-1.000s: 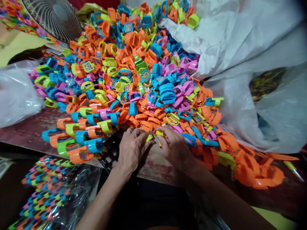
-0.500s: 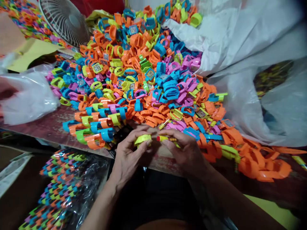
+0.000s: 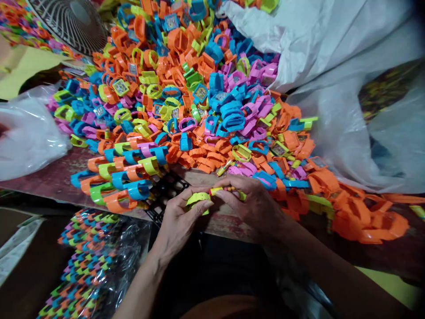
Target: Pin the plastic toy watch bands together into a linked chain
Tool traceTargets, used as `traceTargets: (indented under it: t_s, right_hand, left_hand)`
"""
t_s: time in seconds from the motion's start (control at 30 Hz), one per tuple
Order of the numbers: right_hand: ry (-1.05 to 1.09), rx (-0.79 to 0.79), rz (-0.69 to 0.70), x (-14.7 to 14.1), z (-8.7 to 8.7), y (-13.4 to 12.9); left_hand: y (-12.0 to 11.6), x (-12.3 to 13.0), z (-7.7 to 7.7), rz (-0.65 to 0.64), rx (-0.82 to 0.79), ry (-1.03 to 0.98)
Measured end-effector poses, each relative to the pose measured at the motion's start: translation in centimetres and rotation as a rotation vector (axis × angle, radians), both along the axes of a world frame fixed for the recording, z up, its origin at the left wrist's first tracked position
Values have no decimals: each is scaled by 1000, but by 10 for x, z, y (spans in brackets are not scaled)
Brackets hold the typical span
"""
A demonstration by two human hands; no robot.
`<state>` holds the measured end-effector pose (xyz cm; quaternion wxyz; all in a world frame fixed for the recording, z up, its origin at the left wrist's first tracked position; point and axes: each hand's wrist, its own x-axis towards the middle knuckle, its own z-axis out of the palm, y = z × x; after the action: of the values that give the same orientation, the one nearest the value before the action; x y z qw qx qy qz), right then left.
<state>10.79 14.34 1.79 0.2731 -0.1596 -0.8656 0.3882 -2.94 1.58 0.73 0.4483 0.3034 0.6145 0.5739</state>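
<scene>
My left hand (image 3: pixel 181 210) is closed around a yellow-green toy watch (image 3: pixel 198 198), its curved band facing up. Between the thumb and fingers of my right hand (image 3: pixel 250 201) is a small tube (image 3: pixel 217 191) with a yellow and red end and tiny reddish balls showing along it. The tube's red tip meets or nearly meets the watch's right side; I cannot tell if it is inside. Left of my hands, a black grid tray (image 3: pixel 169 188) bears rows of orange, blue, green and pink toy watches (image 3: pixel 121 180).
A big heap of toy watches (image 3: pixel 186 84) covers the table behind my hands. White plastic bags (image 3: pixel 315 48) lie at right, and another bag (image 3: pixel 33 133) at left. A fan (image 3: pixel 71 24) stands at the back left. Below the table edge are packed watches (image 3: pixel 83 266) in clear plastic.
My right hand has moved left, bringing the tube's red tip up to the watch in my left hand. The head view has shifted slightly, showing more of the black tray.
</scene>
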Motion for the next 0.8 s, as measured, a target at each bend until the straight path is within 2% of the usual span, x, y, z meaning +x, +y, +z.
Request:
traceTargets:
  t_s: [0.23,0.47,0.57,0.67,0.8]
  right_hand:
    - [-91,22,59,-1,8,0]
    - [-93,85,-9,2,0,-7]
    - [-79,109,23,7,0,-10]
    - [-45,102,75,10,0,-9]
    - [-56,2,124,13,-1,-6]
  left_hand:
    - [-1,-3,0,9,26,56]
    - [-4,-1,-1,18,-8,-56]
    - [-6,1,-1,-4,-8,-56]
    - [-9,3,-2,-30,12,12]
    - [-13,5,-8,-44,57,209]
